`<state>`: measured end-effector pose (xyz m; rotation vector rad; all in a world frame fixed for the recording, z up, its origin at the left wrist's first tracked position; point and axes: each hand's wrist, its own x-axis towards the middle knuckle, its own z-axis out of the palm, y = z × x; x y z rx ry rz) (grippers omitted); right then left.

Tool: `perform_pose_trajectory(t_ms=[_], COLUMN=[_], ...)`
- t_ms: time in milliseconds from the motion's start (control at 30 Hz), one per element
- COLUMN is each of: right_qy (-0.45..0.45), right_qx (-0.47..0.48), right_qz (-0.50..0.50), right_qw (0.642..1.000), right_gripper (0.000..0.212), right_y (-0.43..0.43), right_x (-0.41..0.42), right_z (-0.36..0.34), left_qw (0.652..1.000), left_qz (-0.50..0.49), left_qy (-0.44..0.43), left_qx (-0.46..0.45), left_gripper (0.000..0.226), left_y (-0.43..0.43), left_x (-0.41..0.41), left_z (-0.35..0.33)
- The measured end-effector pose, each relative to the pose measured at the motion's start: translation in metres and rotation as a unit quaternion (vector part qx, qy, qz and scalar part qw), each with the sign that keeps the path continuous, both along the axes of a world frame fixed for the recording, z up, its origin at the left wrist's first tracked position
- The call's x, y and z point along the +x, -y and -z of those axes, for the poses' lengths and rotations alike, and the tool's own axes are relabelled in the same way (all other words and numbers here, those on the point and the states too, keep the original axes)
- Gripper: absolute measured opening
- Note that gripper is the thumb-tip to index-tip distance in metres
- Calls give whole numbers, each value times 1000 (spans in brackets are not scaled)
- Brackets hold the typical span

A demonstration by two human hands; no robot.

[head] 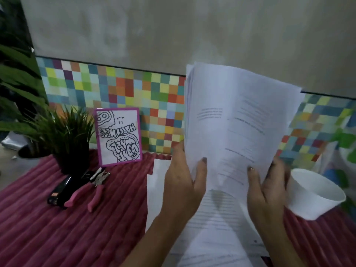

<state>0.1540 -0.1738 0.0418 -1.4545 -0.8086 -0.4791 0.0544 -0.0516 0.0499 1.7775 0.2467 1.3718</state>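
Note:
A sheaf of white printed sheets [237, 120] stands upright above the table, its lower edge held between both hands. My left hand [183, 182] grips its left edge, thumb across the front page. My right hand [269, 191] grips the right lower edge, thumb on the front and fingers behind. More printed pages [210, 232] lie flat on the red ribbed cloth [48, 228] beneath my forearms.
A white bowl [316, 195] sits right of my right hand. At the left stand a potted grass plant [67, 135], a purple-framed doodle card [119, 137], a black stapler [59, 191] and a pink-handled punch [92, 187]. A colourful checkered panel [134, 97] backs the table.

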Motion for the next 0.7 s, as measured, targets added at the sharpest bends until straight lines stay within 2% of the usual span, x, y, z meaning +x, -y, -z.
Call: perform_pose_trajectory(t_ms=[67, 167, 300, 367, 433, 467, 533, 633, 700], right_qy=[-13, -62, -81, -72, -61, -64, -112, -218, -276], right_qx=[14, 17, -76, -95, -64, -38, 18, 81, 64], right_qz=[-4, -10, -19, 19, 95, 134, 186, 194, 181], right_qw=[1000, 998, 994, 993, 992, 988, 976, 953, 942], right_gripper=[43, 38, 39, 29, 19, 20, 29, 42, 37], right_y=[-3, -2, -11, -10, 0, 7, 24, 45, 52], right_x=[-2, 2, 6, 12, 23, 31, 46, 62, 67], right_z=[3, 8, 22, 22, 14, 9, 3, 2, 2], left_qw=[999, 998, 999, 1000, 999, 996, 977, 889, 848], left_qz=[2, -1, -9, -1, -8, -14, -47, -110, -94], left_qy=[32, 41, -7, 1, -7, -31, -163, -443, -522], left_qx=[-38, -55, -34, -31, -48, -78, -128, -49, -13], left_gripper=[43, 40, 31, 21, 8, 12, 33, 66, 79], left_y=[-4, -14, -17, -19, -29, -35, -50, -50, -40], left_x=[0, 3, 5, 4, 4, 5, 8, 12, 17], left_z=[-2, 4, 15, 13, 12, 13, 24, 47, 56])
